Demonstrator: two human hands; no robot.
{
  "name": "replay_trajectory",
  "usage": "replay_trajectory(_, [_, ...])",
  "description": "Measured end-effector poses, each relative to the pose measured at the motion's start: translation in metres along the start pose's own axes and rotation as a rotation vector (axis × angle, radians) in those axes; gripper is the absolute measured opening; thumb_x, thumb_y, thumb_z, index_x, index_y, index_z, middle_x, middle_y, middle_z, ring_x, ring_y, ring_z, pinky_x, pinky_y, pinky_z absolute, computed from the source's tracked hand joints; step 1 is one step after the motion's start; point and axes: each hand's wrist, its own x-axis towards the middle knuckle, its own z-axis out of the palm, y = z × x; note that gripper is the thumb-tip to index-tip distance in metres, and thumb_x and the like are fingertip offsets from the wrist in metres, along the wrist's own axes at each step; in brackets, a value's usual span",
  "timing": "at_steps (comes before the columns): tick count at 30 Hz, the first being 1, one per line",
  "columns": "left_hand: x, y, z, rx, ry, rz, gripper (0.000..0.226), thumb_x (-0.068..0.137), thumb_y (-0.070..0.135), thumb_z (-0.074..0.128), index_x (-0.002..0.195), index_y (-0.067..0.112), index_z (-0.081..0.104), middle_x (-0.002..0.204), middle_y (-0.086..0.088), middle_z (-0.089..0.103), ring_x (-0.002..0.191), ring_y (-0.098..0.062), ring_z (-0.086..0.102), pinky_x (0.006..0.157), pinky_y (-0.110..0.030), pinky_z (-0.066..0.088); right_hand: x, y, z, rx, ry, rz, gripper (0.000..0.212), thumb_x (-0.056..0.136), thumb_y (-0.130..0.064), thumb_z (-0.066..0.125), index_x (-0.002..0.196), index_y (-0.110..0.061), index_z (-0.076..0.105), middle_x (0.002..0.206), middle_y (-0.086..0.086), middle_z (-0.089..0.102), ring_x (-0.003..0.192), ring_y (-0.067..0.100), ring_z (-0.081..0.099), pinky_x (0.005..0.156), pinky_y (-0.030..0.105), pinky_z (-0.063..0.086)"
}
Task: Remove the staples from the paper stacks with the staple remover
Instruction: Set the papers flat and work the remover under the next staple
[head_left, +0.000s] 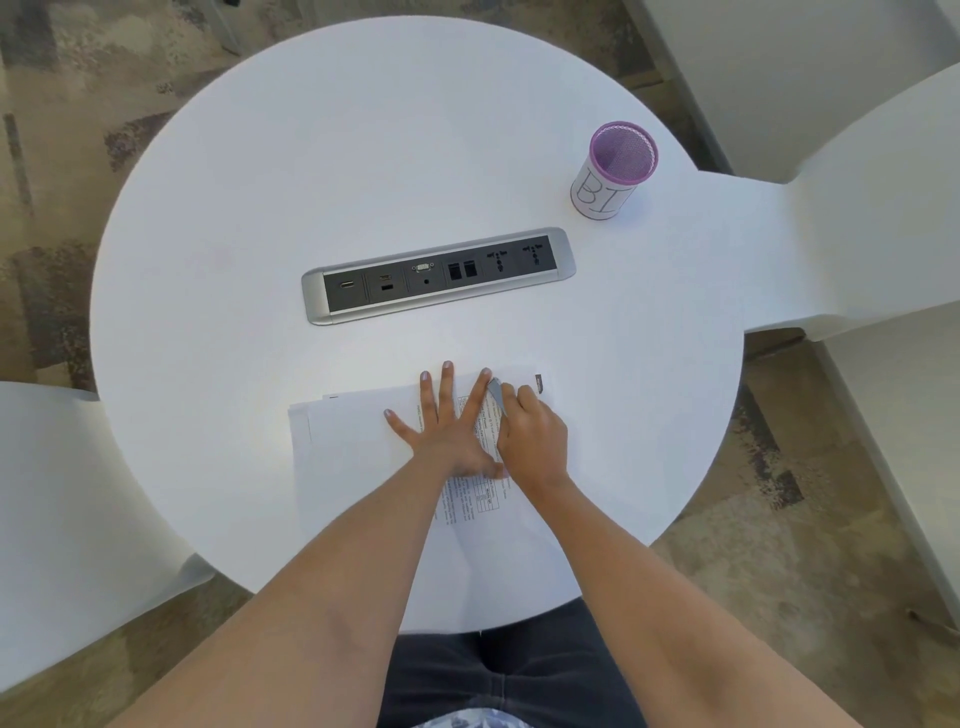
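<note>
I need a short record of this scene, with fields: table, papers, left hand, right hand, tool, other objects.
table: round white table with a built-in socket panel at its middle
papers: printed paper stack at the near edge
left hand: left hand flat on the papers, fingers spread
right hand: right hand closed around the tool
tool: grey staple remover, tip on the far part of the papers
other objects: purple mesh cup at the far right; white chairs around

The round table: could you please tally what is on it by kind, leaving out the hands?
Paper stacks: 2, overlapping, so the count is uncertain
Staple remover: 1
Purple mesh cup: 1
Built-in socket panel: 1
Total: 5
</note>
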Motion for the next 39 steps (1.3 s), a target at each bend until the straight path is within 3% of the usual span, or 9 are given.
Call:
replay_trajectory(8, [0.001,0.000,-0.002,0.005,-0.012,-0.026,0.143,0.049,0.076,0.074,0.110,0.060,-0.054,0.122,0.012,-0.070,0.128,-0.024,-0.055,0.094,-0.080,-0.017,0.002,0.008,0.008,-0.054,0.093,-0.142,0.053,0.048,0.015,0.069,0.098,-0.001,0.075,0.071,0.001,0.066,0.041,0.017,0.048,0.038,0.025,0.043])
replay_trajectory(13, [0.000,0.001,-0.003,0.024,-0.028,-0.028,0.143,0.048,0.077,0.073,0.119,0.058,-0.051,0.116,0.012,-0.072,0.125,-0.024,-0.057,0.094,-0.081,-0.016,0.004,0.015,0.011,-0.149,0.145,-0.297,0.049,0.066,0.009,0.044,0.101,-0.005,0.076,0.077,-0.004,0.069,0.045,0.014,0.048,0.041,0.026,0.039])
replay_trajectory(17, [0.000,0.000,-0.003,0.040,-0.045,-0.026,0.143,0.049,0.079,0.071,0.123,0.055,-0.049,0.116,0.011,-0.072,0.110,-0.021,-0.064,0.094,-0.080,-0.016,0.009,0.022,0.010,-0.225,0.150,-0.475,0.039,0.056,0.007,0.066,0.091,-0.007,0.077,0.090,-0.004,0.074,0.048,0.014,0.049,0.044,0.025,0.037])
replay_trajectory(20, [0.000,0.000,-0.003,0.046,-0.051,-0.026,0.143,0.051,0.080,0.072,0.125,0.055,-0.048,0.115,0.011,-0.072,0.107,-0.021,-0.065,0.094,-0.080,-0.016,0.015,0.029,0.005,-0.306,0.135,-0.600,0.031,0.059,0.005,0.069,0.086,-0.009,0.077,0.086,-0.006,0.073,0.049,0.012,0.049,0.046,0.024,0.037])
replay_trajectory(26, [-0.001,0.001,-0.004,0.046,-0.045,-0.027,0.142,0.051,0.080,0.072,0.119,0.055,-0.051,0.115,0.010,-0.072,0.112,-0.022,-0.062,0.095,-0.080,-0.016,0.019,0.031,-0.004,-0.339,0.231,-0.698,0.048,0.083,0.008,0.034,0.089,-0.013,0.077,0.084,-0.011,0.070,0.051,0.012,0.049,0.049,0.026,0.037])
replay_trajectory(29, [-0.001,0.000,-0.004,0.052,-0.057,-0.030,0.143,0.053,0.078,0.072,0.123,0.049,-0.049,0.118,0.008,-0.071,0.113,-0.023,-0.062,0.094,-0.080,-0.018,0.021,0.029,-0.008,-0.208,0.258,-0.520,0.041,0.077,0.006,0.055,0.103,-0.018,0.076,0.074,-0.008,0.066,0.049,0.015,0.051,0.047,0.026,0.036])
replay_trajectory(31, [0.000,0.000,-0.003,0.030,-0.041,-0.008,0.143,0.054,0.076,0.074,0.126,0.051,-0.047,0.122,0.008,-0.069,0.116,-0.023,-0.061,0.094,-0.079,-0.019,0.021,0.032,-0.011,-0.042,0.269,-0.195,0.042,0.074,0.001,0.066,0.110,-0.020,0.073,0.069,-0.002,0.060,0.047,0.018,0.049,0.046,0.027,0.036])
replay_trajectory(35, [-0.001,-0.001,-0.001,0.016,-0.015,0.019,0.142,0.055,0.075,0.075,0.134,0.051,-0.041,0.140,0.005,-0.059,0.129,-0.026,-0.053,0.097,-0.079,-0.017,0.017,0.039,-0.018,0.306,0.199,0.438,0.029,0.089,-0.021,0.065,0.117,-0.027,0.068,0.082,-0.004,0.052,0.060,0.014,0.049,0.054,0.026,0.041])
replay_trajectory(39, [-0.002,-0.001,0.000,0.033,0.002,0.030,0.142,0.056,0.075,0.075,0.135,0.049,-0.040,0.143,0.002,-0.056,0.132,-0.028,-0.050,0.098,-0.080,-0.015,0.009,0.044,-0.022,0.505,0.143,0.654,0.026,0.090,-0.033,0.062,0.116,-0.033,0.065,0.083,-0.011,0.048,0.070,0.004,0.051,0.061,0.019,0.036])
